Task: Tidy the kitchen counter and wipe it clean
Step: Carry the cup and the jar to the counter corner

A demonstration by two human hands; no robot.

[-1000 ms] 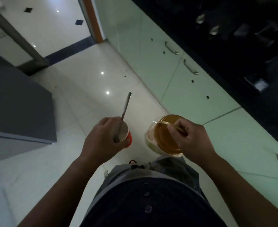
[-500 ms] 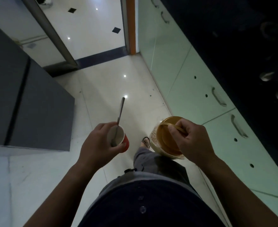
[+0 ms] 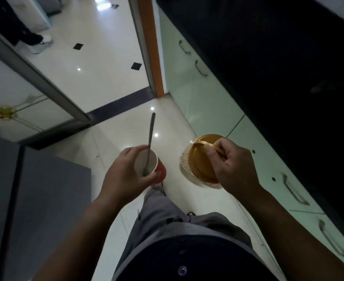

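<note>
My left hand (image 3: 124, 175) grips a red paper cup (image 3: 160, 170) with a white inside, held over the floor in front of me. A metal spoon (image 3: 150, 138) stands in the cup, its handle pointing away from me. My right hand (image 3: 234, 169) holds a clear jar with a gold lid (image 3: 200, 159) by the thin gold handle over its lid. The dark kitchen counter (image 3: 278, 63) runs along the right side, away from both hands.
Pale green cabinet doors (image 3: 207, 102) with metal handles line the right under the counter. A grey cabinet (image 3: 37, 199) stands at the left. An open doorway with an orange frame (image 3: 152, 47) lies ahead. Another person's legs (image 3: 33, 37) show at the far top left.
I have walked forward along the cabinets toward the doorway, so it is nearer and the grey cabinet has slid back on the left. Both hands keep their hold on the cup and the jar.
</note>
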